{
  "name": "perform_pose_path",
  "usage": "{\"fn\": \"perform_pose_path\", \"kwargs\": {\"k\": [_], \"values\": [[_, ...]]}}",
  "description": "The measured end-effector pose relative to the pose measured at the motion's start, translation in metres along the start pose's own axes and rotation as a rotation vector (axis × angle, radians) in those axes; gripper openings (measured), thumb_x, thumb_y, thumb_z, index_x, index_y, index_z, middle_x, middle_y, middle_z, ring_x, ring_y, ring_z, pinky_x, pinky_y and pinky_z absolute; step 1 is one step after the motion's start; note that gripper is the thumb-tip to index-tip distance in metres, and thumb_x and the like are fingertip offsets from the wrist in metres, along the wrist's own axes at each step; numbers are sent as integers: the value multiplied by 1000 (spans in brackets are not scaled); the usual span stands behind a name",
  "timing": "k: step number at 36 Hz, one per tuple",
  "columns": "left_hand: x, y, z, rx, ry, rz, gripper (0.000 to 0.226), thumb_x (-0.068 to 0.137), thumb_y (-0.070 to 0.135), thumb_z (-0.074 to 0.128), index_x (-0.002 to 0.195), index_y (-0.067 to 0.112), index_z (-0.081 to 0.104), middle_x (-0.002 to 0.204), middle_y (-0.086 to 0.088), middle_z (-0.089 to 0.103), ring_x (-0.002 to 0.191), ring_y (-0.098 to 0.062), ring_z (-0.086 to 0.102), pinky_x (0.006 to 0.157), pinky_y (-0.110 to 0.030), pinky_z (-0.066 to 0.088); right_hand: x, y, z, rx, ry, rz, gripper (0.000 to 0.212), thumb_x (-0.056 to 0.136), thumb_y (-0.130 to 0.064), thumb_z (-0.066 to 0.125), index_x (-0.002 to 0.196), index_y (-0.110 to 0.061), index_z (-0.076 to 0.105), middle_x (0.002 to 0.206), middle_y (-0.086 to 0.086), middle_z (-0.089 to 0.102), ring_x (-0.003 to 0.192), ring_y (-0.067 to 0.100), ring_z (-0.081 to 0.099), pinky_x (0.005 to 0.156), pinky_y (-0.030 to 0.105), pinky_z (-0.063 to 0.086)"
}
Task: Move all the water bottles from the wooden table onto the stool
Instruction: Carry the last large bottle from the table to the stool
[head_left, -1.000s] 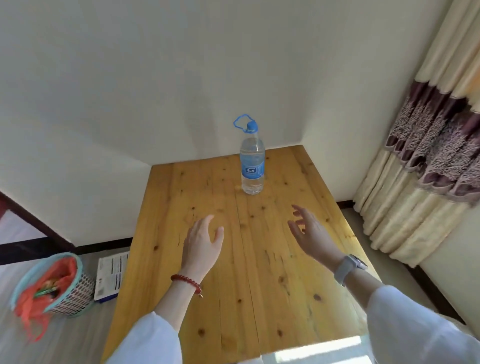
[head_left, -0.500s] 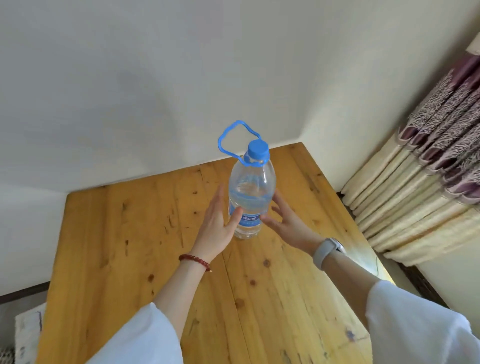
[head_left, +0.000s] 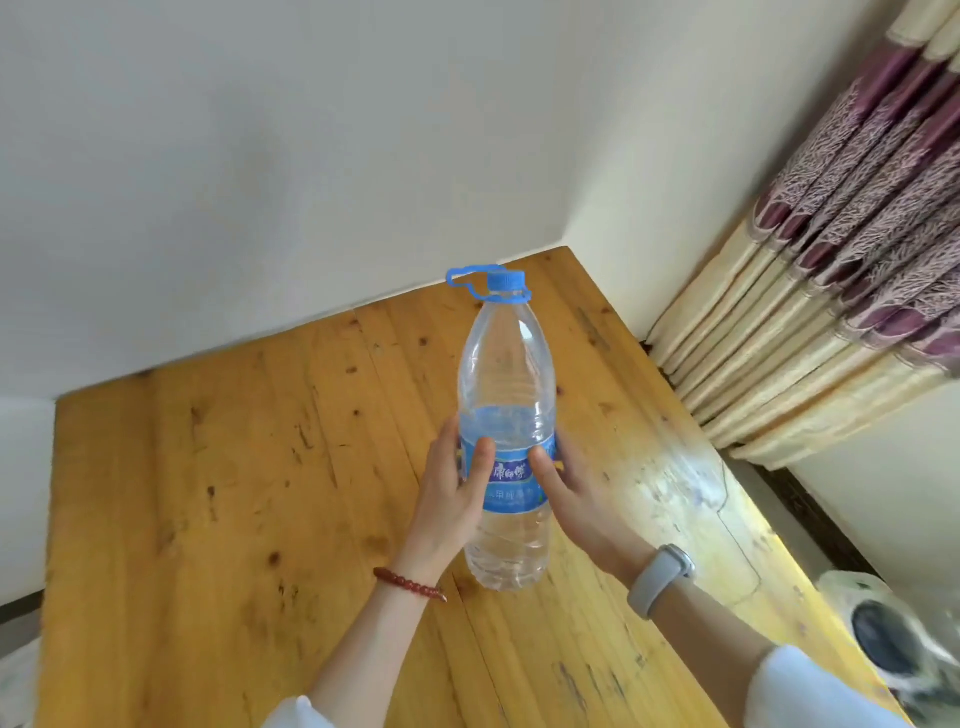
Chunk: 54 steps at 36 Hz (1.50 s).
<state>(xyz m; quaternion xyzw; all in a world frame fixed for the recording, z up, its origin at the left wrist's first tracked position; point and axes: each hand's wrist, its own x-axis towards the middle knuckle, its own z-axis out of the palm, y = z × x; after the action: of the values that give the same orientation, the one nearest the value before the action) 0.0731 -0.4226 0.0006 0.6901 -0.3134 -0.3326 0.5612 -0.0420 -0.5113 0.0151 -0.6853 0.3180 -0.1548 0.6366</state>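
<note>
A large clear plastic water bottle (head_left: 506, 441) with a blue screw cap, a blue carrying loop at the neck and a blue paper label is clasped upright between both hands above the yellow knotty-pine wooden table (head_left: 218, 509). The left hand (head_left: 451, 493) presses against the bottle's left side, thumb laid across the label's front and the fingers wrapped round behind, out of sight. The right hand (head_left: 576, 493) mirrors it on the right side, thumb on the label, palm against the wall of the bottle. Both are closed only as far as the bottle's girth allows, gripping at label height. Whether the bottle's base touches the tabletop or hangs just above it cannot be told. A red beaded bracelet (head_left: 410, 584) circles the left wrist and a grey-banded watch (head_left: 660, 577) the right. To the far right hangs a cream and purple patterned curtain (head_left: 831, 270).
</note>
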Motion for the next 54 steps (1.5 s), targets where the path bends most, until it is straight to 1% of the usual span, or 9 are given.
{"fn": "perform_pose_path", "kwargs": {"k": [6, 12, 18, 22, 31, 34, 40, 45, 54], "values": [[-83, -4, 28, -48, -107, -135, 38, 83, 53, 45, 119, 41, 48, 111, 14, 64, 98, -6, 63, 81, -31, 54, -88, 13, -11, -77, 37, 142, 48, 81, -57, 40, 120, -30, 52, 99, -27, 66, 91, -11, 61, 70, 7, 47], [-171, -1, 70, 19, -300, -242, 42, 80, 58, 47, 115, 35, 47, 109, 7, 64, 93, -10, 66, 79, -41, 56, -199, 33, -34, -208, 119, 352, 71, 73, -70, 34, 128, -24, 37, 107, -3, 64, 89, 10, 66, 78, 33, 57], [-251, 11, 132, 104, -470, -232, 59, 75, 61, 48, 119, 23, 41, 108, -1, 62, 85, -10, 67, 72, -35, 57, -324, 49, -62, -150, 325, 387, 78, 66, -75, 35, 128, -27, 36, 95, -7, 63, 80, 1, 65, 67, 18, 54], [-319, 25, 194, 201, -602, -111, 59, 78, 55, 47, 127, 23, 37, 106, 2, 64, 71, -2, 61, 59, -15, 45, -431, 62, -83, -72, 525, 372, 65, 75, -67, 39, 129, -30, 38, 96, -6, 66, 82, 5, 66, 74, 25, 55], [-513, 50, 342, 337, -1061, 84, 39, 86, 50, 51, 121, 36, 41, 98, 14, 64, 81, -9, 67, 72, -34, 56, -698, 101, -107, 36, 1034, 461, 29, 86, -58, 41, 111, -43, 47, 92, -15, 68, 83, 2, 64, 76, 29, 50], [-578, 59, 393, 358, -1246, 172, 37, 86, 49, 50, 119, 34, 44, 100, 14, 64, 84, -6, 66, 74, -34, 55, -778, 118, -108, 99, 1222, 542, 35, 88, -54, 42, 117, -36, 47, 101, -2, 68, 95, 21, 64, 87, 44, 48], [-714, 67, 479, 372, -1607, 299, 34, 81, 52, 53, 112, 42, 45, 86, 34, 59, 77, 14, 61, 65, -8, 47, -926, 143, -95, 176, 1603, 637, 21, 89, -52, 42, 100, -37, 51, 85, -15, 66, 71, -9, 60, 61, 7, 41], [-821, 63, 549, 474, -1871, 360, 37, 84, 52, 53, 118, 38, 46, 94, 12, 70, 84, -10, 68, 80, -42, 55, -1028, 164, -91, 292, 1868, 668, 27, 89, -49, 43, 109, -33, 51, 91, -10, 68, 75, 2, 62, 67, 17, 45], [-1027, 57, 672, 527, -2220, 527, 31, 87, 49, 51, 110, 28, 53, 95, 8, 70, 87, -12, 67, 81, -36, 52, -1213, 205, -106, 412, 2239, 737, 12, 88, -47, 45, 97, -53, 49, 80, -22, 67, 73, -9, 61, 63, 4, 42]]}}
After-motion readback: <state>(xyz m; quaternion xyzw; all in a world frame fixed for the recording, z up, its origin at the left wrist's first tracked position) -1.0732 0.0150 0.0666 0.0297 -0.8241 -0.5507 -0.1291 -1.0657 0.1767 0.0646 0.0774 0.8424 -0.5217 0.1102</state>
